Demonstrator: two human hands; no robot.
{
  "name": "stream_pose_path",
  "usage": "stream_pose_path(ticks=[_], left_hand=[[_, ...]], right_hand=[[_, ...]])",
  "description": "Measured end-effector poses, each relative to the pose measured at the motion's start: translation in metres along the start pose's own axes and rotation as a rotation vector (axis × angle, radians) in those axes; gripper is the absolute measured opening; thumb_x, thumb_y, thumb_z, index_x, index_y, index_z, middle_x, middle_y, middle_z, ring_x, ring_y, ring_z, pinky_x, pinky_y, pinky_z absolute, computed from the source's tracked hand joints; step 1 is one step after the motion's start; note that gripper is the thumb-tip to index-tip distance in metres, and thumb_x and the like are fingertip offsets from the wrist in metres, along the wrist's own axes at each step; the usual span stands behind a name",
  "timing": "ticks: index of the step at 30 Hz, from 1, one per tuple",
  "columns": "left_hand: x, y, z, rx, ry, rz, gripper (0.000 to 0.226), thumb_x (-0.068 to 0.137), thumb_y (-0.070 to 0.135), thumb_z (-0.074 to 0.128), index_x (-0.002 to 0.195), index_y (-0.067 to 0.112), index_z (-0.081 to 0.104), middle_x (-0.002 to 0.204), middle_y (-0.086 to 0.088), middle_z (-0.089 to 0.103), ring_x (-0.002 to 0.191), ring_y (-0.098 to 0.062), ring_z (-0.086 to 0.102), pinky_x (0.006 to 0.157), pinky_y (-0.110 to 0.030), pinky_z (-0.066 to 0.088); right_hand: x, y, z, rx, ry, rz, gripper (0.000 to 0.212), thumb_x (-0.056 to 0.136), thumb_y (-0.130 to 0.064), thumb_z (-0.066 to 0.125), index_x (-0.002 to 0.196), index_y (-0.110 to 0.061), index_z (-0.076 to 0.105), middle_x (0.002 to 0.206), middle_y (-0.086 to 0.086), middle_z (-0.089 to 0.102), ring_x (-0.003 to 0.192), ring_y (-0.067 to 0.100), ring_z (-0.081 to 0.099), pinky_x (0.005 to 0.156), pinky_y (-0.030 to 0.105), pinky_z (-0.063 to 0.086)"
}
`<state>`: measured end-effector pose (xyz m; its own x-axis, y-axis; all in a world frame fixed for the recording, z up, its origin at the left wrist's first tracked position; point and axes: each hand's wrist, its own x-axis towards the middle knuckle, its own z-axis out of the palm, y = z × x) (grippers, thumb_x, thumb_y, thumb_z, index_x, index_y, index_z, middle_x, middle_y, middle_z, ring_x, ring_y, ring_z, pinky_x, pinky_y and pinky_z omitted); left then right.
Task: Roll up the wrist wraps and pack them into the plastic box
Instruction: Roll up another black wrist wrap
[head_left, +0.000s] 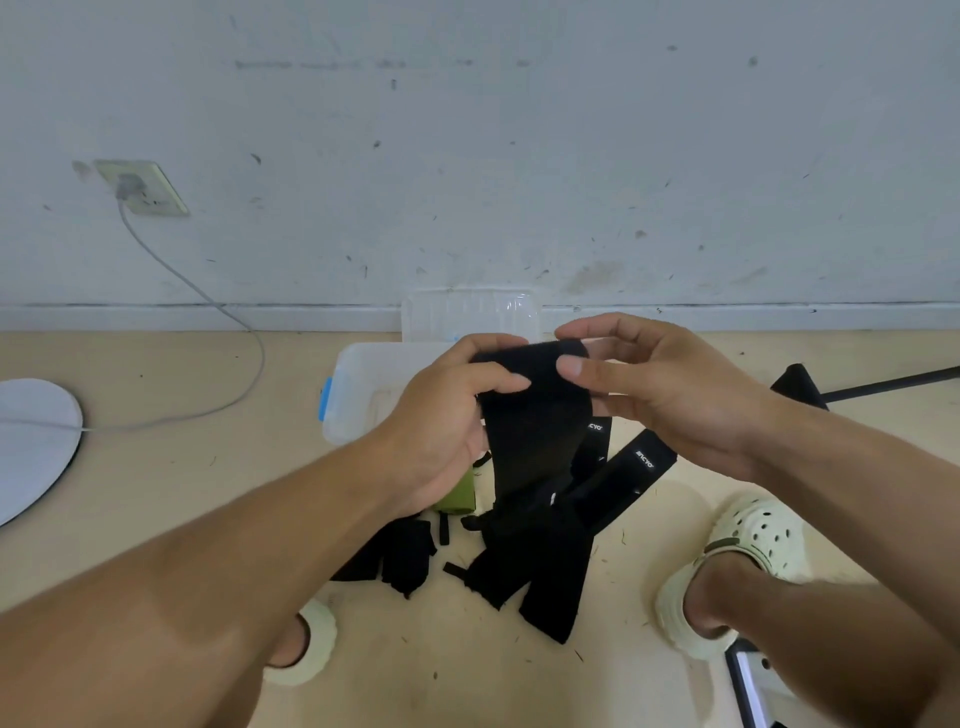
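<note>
A black wrist wrap (535, 415) hangs in front of me, its top end held up between both hands. My left hand (447, 421) grips its upper left edge, thumb on the front. My right hand (660, 384) pinches the upper right edge, thumb on the front and fingers behind. The wrap's tail drops down to the floor. Several more black wrist wraps (597, 499) lie in a loose pile on the floor below. Behind my hands stands the clear plastic box (358, 384) with a blue latch, open; its clear lid (467, 312) leans against the wall.
A green item (460, 493) lies under my left hand beside a black glove-like piece (405, 556). My feet in pale clogs (748, 561) flank the pile. A white round base (31, 441) and a grey cable (208, 296) are at the left; a black stand leg (883, 384) at the right.
</note>
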<state>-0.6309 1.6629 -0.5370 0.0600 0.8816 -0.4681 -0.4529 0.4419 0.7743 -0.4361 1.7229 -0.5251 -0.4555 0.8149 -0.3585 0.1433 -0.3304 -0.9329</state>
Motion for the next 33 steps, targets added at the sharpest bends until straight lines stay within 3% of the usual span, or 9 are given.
stream_pose_path(ticks=[2,5,11,14,18,23,27,33], left_hand=[[-0.0009,-0.0011,-0.0005,0.052,-0.002,0.009,0.036,0.093,-0.009,0.051,0.119,0.011,0.064,0.116,-0.017,0.065,0.098,-0.028,0.07,0.069,-0.034,0.062],[-0.0005,-0.0025,-0.002,0.124,-0.012,0.012,0.038,0.093,-0.009,0.056,0.123,0.014,0.063,0.117,-0.015,0.067,0.099,-0.028,0.072,0.074,-0.035,0.063],[0.0034,-0.0043,-0.0059,0.202,-0.022,0.051,0.049,0.071,0.02,0.079,0.119,0.01,0.069,0.118,-0.013,0.075,0.106,-0.025,0.075,0.083,-0.033,0.063],[0.0053,-0.0071,-0.0073,0.259,0.003,0.079,0.041,0.077,0.015,0.08,0.117,0.01,0.072,0.117,-0.012,0.076,0.11,-0.026,0.073,0.094,-0.039,0.061],[0.0053,-0.0083,-0.0059,0.321,0.031,0.127,0.03,0.082,0.008,0.081,0.11,0.014,0.075,0.115,-0.013,0.075,0.11,-0.026,0.073,0.096,-0.04,0.06],[0.0016,-0.0056,-0.0022,0.303,0.013,0.07,0.053,0.074,0.04,0.077,0.122,0.018,0.07,0.118,-0.006,0.075,0.109,-0.023,0.074,0.086,-0.038,0.063],[-0.0001,-0.0045,0.0008,0.29,-0.038,-0.067,0.056,0.088,0.062,0.057,0.129,0.026,0.069,0.123,0.002,0.075,0.115,-0.02,0.072,0.097,-0.046,0.059],[-0.0015,-0.002,0.0001,0.16,0.001,-0.091,0.039,0.103,0.036,0.055,0.133,0.013,0.066,0.129,-0.007,0.072,0.12,-0.026,0.069,0.094,-0.038,0.059]], right_hand=[[0.0,0.0014,0.0003,-0.011,-0.042,0.042,0.052,0.072,-0.023,0.082,0.123,-0.019,0.071,0.105,0.006,0.077,0.095,0.017,0.077,0.075,0.02,0.058],[-0.0013,0.0028,0.0025,-0.05,-0.029,0.022,0.043,0.08,-0.011,0.081,0.122,-0.019,0.072,0.102,0.0,0.079,0.084,0.009,0.076,0.068,0.015,0.055],[-0.0036,0.0026,0.0041,-0.093,0.033,-0.033,0.038,0.084,-0.002,0.078,0.116,-0.022,0.074,0.109,-0.004,0.077,0.087,0.018,0.078,0.069,0.018,0.057],[-0.004,0.0011,0.0017,-0.091,0.001,-0.002,0.036,0.084,0.0,0.078,0.115,-0.018,0.074,0.111,-0.001,0.077,0.087,0.014,0.077,0.069,0.018,0.057],[-0.0049,0.0024,-0.001,-0.129,-0.074,0.019,0.028,0.088,-0.005,0.076,0.114,-0.016,0.076,0.115,0.001,0.076,0.102,0.018,0.076,0.082,0.027,0.06],[-0.0058,0.0011,0.0013,-0.098,0.02,-0.069,0.031,0.086,0.0,0.077,0.11,-0.019,0.074,0.111,0.002,0.075,0.092,0.024,0.077,0.075,0.022,0.058],[-0.0063,0.0008,0.0026,-0.141,0.064,-0.134,0.036,0.082,0.005,0.08,0.103,-0.023,0.076,0.114,0.005,0.074,0.094,0.03,0.076,0.084,0.029,0.06],[-0.0074,-0.0026,0.0029,-0.212,0.038,-0.101,0.042,0.076,0.002,0.085,0.104,-0.029,0.079,0.094,0.002,0.079,0.088,0.017,0.076,0.093,0.03,0.057]])
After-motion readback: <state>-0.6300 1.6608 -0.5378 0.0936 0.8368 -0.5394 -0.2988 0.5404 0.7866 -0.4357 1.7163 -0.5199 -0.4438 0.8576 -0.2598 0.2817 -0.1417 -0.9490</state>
